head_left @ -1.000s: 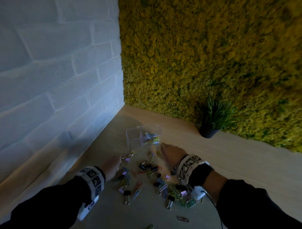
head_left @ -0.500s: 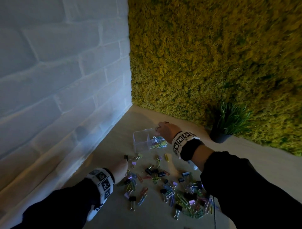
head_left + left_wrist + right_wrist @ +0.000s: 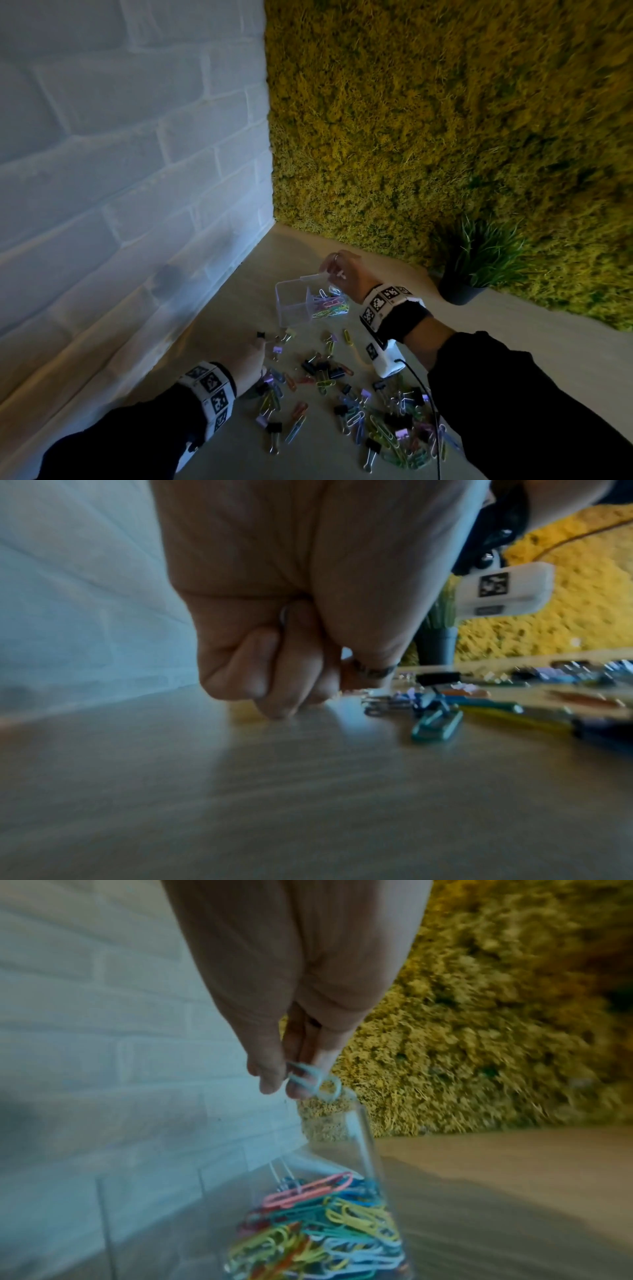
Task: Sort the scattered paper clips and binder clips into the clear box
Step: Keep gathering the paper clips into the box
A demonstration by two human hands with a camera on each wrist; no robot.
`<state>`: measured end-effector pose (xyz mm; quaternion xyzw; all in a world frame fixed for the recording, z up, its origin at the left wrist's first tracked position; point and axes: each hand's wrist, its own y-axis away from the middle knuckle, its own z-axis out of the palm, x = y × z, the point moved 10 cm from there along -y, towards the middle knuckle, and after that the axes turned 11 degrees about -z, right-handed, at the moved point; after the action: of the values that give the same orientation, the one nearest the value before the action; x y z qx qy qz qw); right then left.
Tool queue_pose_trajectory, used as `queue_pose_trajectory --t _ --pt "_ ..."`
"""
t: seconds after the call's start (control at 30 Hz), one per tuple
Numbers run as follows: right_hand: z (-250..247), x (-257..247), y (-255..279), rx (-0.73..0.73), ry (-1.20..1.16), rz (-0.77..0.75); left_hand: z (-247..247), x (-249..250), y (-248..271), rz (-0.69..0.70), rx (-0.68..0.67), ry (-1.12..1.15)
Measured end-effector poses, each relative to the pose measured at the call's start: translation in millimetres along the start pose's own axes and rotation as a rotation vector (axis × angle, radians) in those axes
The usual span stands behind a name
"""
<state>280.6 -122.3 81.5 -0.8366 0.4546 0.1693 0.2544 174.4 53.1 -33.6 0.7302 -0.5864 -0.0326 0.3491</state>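
Two hands working. Left hand (image 3: 251, 363), fingers curled at 9 o'clock edge of scattered clips (image 3: 346, 401), now pinching small black binder clip (image 3: 261, 335). Right hand (image 3: 337, 274), low at pile a second ago, now hovering over clear box (image 3: 294, 303) at 12 o'clock, pinching pale blue paper clip (image 3: 313, 1080) — drop looking imminent, right compartment filling.

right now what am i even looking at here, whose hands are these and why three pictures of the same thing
No machine: a person wears one camera on the head and one on each wrist. The head view looks down at a pale wooden tabletop strewn with coloured paper clips and small binder clips. The right hand is above the clear plastic box; the right wrist view shows its fingers pinching a light blue paper clip over the clips already inside. The left hand rests curled on the table.
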Motion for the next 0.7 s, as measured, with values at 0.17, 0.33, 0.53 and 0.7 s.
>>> queue_pose_trajectory --t 0.17,0.33,0.53,0.7 --pt "-20 13 15 0.151 -0.136 0.087 -36 16 -4 -0.011 -0.047 0.315" --pt "23 38 31 -0.348 0.178 0.2 -50 69 -7 -0.012 -0.316 0.995" --pt "19 33 38 -0.203 0.061 0.181 -20 134 -24 -0.087 -0.516 1.379" --pt "11 31 48 -0.081 0.0 0.19 -16 145 -32 -0.177 -0.575 1.478"
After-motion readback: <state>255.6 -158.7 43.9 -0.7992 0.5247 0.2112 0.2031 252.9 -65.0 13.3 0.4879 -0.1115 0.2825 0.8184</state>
